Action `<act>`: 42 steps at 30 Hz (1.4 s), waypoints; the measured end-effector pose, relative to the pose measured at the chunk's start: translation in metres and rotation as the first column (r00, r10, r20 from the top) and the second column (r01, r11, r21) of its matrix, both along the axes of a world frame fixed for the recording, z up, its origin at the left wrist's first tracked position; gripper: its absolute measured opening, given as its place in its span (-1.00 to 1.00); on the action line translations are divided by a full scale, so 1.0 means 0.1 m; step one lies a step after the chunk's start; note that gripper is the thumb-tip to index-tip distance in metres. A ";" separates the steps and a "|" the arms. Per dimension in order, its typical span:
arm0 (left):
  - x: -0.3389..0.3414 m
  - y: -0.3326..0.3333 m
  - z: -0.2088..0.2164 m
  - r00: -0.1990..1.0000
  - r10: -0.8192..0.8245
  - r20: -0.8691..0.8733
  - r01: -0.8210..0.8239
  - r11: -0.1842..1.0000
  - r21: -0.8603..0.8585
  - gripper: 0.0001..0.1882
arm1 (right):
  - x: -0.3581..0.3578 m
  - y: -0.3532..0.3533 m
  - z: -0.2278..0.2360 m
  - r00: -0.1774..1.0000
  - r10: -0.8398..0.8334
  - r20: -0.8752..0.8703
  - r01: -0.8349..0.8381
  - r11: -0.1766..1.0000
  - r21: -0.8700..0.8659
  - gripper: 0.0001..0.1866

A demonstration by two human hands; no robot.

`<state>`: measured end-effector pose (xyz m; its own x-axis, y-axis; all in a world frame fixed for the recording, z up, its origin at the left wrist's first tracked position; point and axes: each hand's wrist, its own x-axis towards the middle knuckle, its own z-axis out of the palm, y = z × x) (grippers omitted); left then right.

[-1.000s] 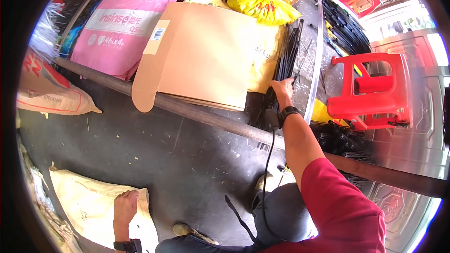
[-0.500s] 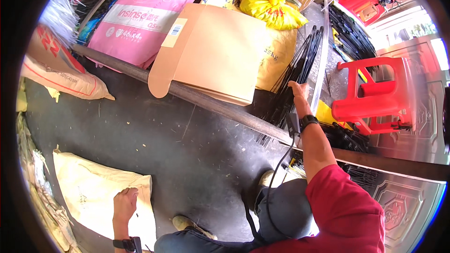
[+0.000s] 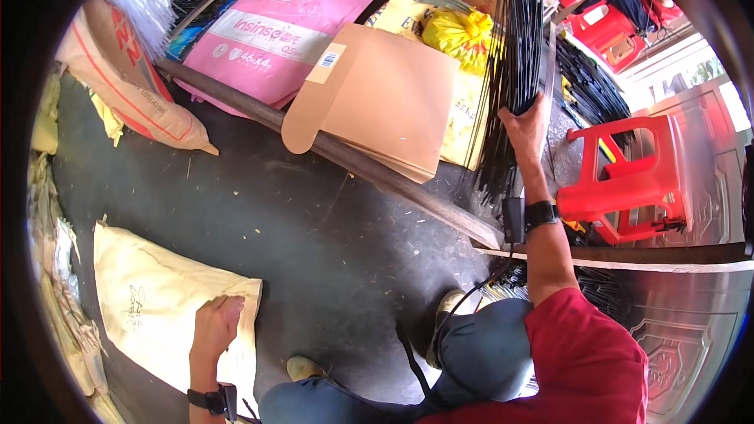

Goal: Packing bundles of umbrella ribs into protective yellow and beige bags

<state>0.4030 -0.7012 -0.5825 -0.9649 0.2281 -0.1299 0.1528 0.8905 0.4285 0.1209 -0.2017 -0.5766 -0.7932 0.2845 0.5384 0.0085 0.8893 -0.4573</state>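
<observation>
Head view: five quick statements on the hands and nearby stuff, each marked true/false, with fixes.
1. The right hand grips a long bundle of thin black strands. True.
2. The left hand grips that bundle too. False: it is well apart from it, appearing over the flat cream-coloured sack.
3. A dark band is on the right wrist. True.
4. The flat tan cardboard box is right of the nearest red plastic stool. False: it is left of the stool.
5. The tied yellow plastic bag appears above the box's right part in the picture. True.
</observation>
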 end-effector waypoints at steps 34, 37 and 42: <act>-0.20 0.28 0.84 0.947 0.321 -0.023 -0.127 0.439 0.889 0.02 | 1.39 -3.16 0.04 -0.212 0.952 0.220 -0.958 -0.158 -0.241 0.07; -0.24 0.14 0.93 0.945 0.297 -0.136 -0.058 0.562 0.825 0.08 | 1.31 -3.23 0.31 -0.297 0.954 0.037 -0.873 -0.256 -0.416 0.29; -0.39 0.22 1.10 0.864 0.460 -0.203 0.014 0.380 0.925 0.05 | 1.41 -3.31 0.95 -0.242 0.926 -0.290 -0.764 -0.366 -0.532 0.22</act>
<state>0.3642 -0.6797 -0.4721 -0.8959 -0.2533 0.3648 0.3604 0.0653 0.9305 0.2615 -0.5323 -0.4815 -0.3474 -0.7887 0.5072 -0.4076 -0.3601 -0.8391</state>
